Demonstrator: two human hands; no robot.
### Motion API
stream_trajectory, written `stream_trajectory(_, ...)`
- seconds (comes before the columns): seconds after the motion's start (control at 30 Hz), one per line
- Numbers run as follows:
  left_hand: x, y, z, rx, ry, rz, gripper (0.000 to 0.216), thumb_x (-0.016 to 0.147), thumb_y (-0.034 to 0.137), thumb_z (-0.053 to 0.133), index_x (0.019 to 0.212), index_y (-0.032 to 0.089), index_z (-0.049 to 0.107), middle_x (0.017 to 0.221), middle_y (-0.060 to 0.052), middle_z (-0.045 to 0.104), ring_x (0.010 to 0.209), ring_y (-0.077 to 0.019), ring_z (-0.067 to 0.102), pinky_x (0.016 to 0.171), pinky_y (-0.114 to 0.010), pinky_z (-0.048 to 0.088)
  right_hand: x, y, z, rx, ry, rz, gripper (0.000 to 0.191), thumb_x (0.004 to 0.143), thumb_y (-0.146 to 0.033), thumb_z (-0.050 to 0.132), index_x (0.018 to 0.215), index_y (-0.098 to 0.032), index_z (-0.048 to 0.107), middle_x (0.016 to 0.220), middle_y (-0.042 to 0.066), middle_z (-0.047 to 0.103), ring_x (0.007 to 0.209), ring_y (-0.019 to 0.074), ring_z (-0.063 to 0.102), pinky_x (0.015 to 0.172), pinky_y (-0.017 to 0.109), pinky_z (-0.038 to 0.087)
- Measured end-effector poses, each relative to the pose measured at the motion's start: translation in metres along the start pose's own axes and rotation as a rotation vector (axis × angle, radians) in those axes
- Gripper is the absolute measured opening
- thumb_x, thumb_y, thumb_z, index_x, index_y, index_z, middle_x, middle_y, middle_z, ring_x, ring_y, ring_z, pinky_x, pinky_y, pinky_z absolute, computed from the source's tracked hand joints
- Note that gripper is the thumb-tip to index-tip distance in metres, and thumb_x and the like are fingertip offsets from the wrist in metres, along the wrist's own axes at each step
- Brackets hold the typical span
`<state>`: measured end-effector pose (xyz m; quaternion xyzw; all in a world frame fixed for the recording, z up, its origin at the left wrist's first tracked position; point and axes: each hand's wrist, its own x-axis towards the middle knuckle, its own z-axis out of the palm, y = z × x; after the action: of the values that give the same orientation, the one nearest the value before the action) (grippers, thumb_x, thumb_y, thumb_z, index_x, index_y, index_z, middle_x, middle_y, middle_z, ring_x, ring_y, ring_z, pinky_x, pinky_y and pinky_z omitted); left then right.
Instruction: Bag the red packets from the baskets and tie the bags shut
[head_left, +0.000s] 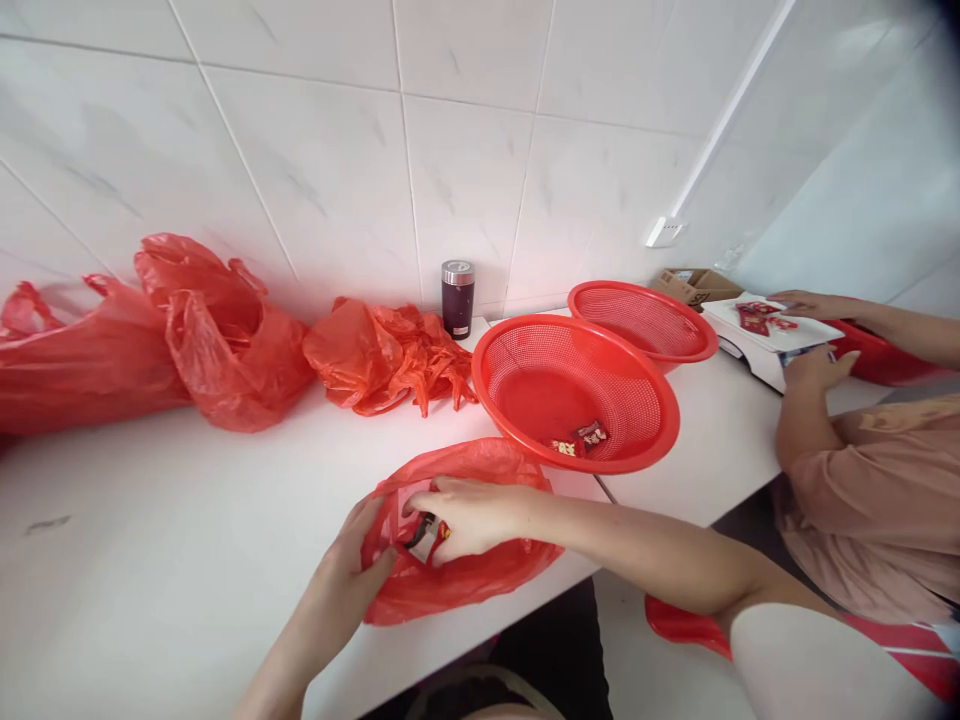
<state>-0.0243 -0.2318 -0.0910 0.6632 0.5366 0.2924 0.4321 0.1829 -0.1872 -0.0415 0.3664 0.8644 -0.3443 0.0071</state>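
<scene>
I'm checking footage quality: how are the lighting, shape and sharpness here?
In the head view, light is bright and shadows soft; tile lines on the wall splay upward, likely lens distortion; the top-right corner goes dark; print on the packets in the front basket is too small to read.

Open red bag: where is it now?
In the head view, the bag lies on the table below centre, in front of the nearer red basket, left hand at its left edge, right hand inside.
</scene>
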Motion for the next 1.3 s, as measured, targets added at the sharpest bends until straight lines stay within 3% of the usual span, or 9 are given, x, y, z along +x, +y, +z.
stream_trajectory(0.13,-0.004,-0.015,-0.007,0.083,0.058,-0.015,0.056,0.089,0.033,0.048,0.144,0.027,0.038,0.150,-0.008,0.039,0.137,-0.0273,0.038,0.111,-0.045,0.034,-0.016,0.002,-0.015,-0.106,0.055,0.036,0.062,0.079,-0.023,0.066,0.138,-0.025,0.046,0.126,0.012,0.056,0.116,0.0272,0.053,0.092,0.038,0.045)
stream_trajectory(0.27,-0.008,-0.020,-0.014,0.131,0.111,0.011,0.055,0.091,0.036,0.046,0.145,0.034,0.036,0.149,-0.005,0.039,0.137,-0.0265,0.037,0.111,-0.045,0.034,-0.044,0.004,-0.054,0.110,0.127,0.022,0.045,0.084,-0.034,0.063,0.128,-0.031,0.055,0.121,0.004,0.063,0.098,0.0179,0.063,0.083,0.030,0.049)
stream_trajectory(0.43,-0.017,-0.016,-0.019,0.152,0.165,0.013,0.051,0.089,0.044,0.050,0.140,0.041,0.043,0.146,-0.001,0.042,0.133,-0.0276,0.043,0.105,-0.041,0.044,-0.069,0.061,-0.098,0.100,0.377,0.262,0.032,0.085,-0.037,0.060,0.114,-0.025,0.060,0.112,0.006,0.065,0.096,0.0175,0.062,0.080,0.030,0.050)
stream_trajectory(0.67,-0.039,-0.024,-0.019,-0.109,0.289,-0.149,0.076,0.078,0.054,0.063,0.146,0.043,0.029,0.148,-0.003,0.041,0.106,-0.0274,0.063,0.080,-0.039,0.061,-0.098,0.145,-0.100,-0.175,0.034,0.806,0.084,0.060,-0.054,0.077,0.131,-0.021,0.048,0.122,0.018,0.055,0.096,0.0319,0.061,0.072,0.038,0.048)
stream_trajectory(0.77,-0.043,-0.023,-0.018,-0.098,0.321,-0.199,0.079,0.075,0.057,0.064,0.145,0.041,0.032,0.147,-0.004,0.044,0.106,-0.0297,0.062,0.080,-0.041,0.060,-0.095,0.153,-0.081,-0.118,-0.038,0.815,0.062,0.057,-0.040,0.080,0.111,-0.016,0.059,0.101,0.015,0.063,0.083,0.0303,0.064,0.064,0.036,0.047)
stream_trajectory(0.97,-0.042,-0.018,-0.019,-0.077,0.317,-0.188,0.076,0.077,0.059,0.060,0.145,0.041,0.031,0.147,-0.005,0.043,0.107,-0.0293,0.062,0.083,-0.041,0.059,-0.086,0.138,-0.084,0.081,0.044,0.699,0.021,0.071,-0.020,0.067,0.090,-0.017,0.058,0.074,0.003,0.065,0.061,0.0168,0.064,0.056,0.026,0.047)
stream_trajectory(1.13,-0.042,-0.021,-0.027,-0.050,0.290,-0.201,0.076,0.075,0.058,0.063,0.143,0.037,0.036,0.141,-0.008,0.049,0.107,-0.0295,0.063,0.077,-0.038,0.060,-0.089,0.081,-0.114,0.181,0.370,0.505,0.026,0.084,-0.038,0.059,0.100,-0.017,0.055,0.091,0.007,0.066,0.079,0.0172,0.065,0.065,0.026,0.049)
stream_trajectory(1.2,-0.042,-0.022,-0.028,-0.054,0.261,-0.236,0.071,0.075,0.059,0.062,0.138,0.033,0.042,0.134,-0.009,0.054,0.099,-0.0280,0.065,0.073,-0.036,0.060,-0.083,0.048,-0.107,0.250,0.443,0.322,0.034,0.081,-0.044,0.063,0.100,-0.016,0.058,0.091,0.005,0.066,0.081,0.0180,0.064,0.067,0.027,0.049)
stream_trajectory(1.3,-0.041,-0.020,-0.025,-0.058,0.198,-0.254,0.053,0.080,0.060,0.056,0.123,0.028,0.055,0.115,-0.007,0.064,0.087,-0.0236,0.067,0.066,-0.032,0.058,-0.064,0.011,-0.069,0.211,0.283,0.103,0.038,0.081,-0.044,0.065,0.110,-0.019,0.060,0.094,0.004,0.066,0.084,0.0180,0.063,0.070,0.027,0.049)
